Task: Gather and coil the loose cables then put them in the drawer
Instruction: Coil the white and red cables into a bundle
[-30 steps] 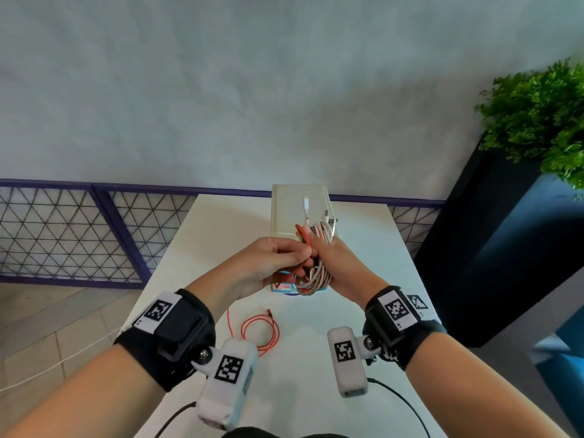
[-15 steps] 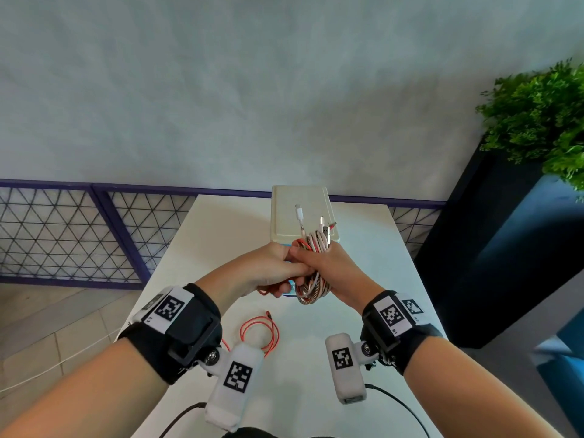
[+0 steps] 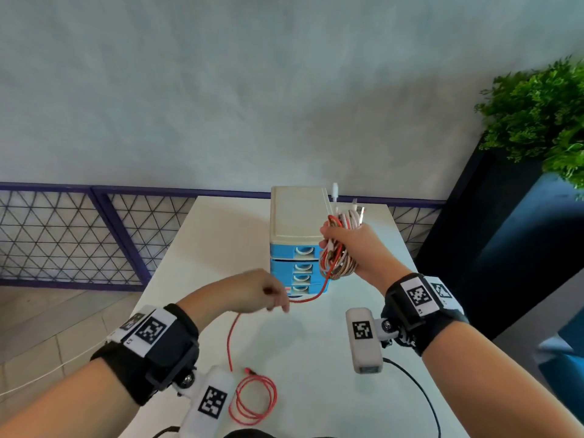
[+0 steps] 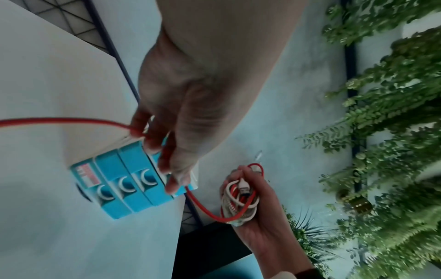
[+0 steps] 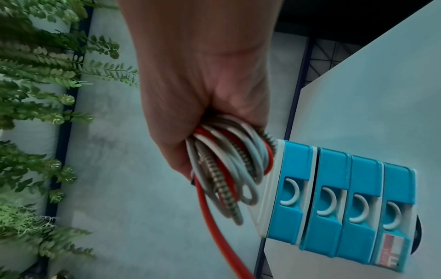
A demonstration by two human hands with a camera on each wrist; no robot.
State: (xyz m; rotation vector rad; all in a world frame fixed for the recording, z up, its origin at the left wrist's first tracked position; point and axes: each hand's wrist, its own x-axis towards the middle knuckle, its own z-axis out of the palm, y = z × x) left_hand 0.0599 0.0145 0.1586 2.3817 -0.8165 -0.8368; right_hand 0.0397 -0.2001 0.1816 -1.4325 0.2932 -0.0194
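My right hand [image 3: 335, 237] grips a coiled bundle of white, red and braided cables [image 3: 338, 251] in the air, just right of the drawer unit [image 3: 295, 222]. The unit has a cream top and several blue drawers, all pushed in. A red cable [image 3: 311, 298] leaves the bundle and runs down-left into my left hand [image 3: 278, 303], which pinches it between curled fingers [image 4: 143, 130]. From there it drops to a loose red coil [image 3: 252, 399] on the white table [image 3: 316, 358]. The right wrist view shows the bundle [image 5: 229, 169] beside the drawer fronts [image 5: 346, 198].
The table [image 3: 221, 235] is narrow, with a purple mesh railing [image 3: 94, 235] behind and to the left. A dark planter [image 3: 467, 248] with a green plant [image 3: 537, 121] stands close on the right. A thin white cord [image 3: 47, 376] lies on the floor at left.
Both hands were together at the bundle. Now my left hand has pulled down and left along the red cable, and my right hand has shifted right with the bundle, uncovering the drawer fronts.
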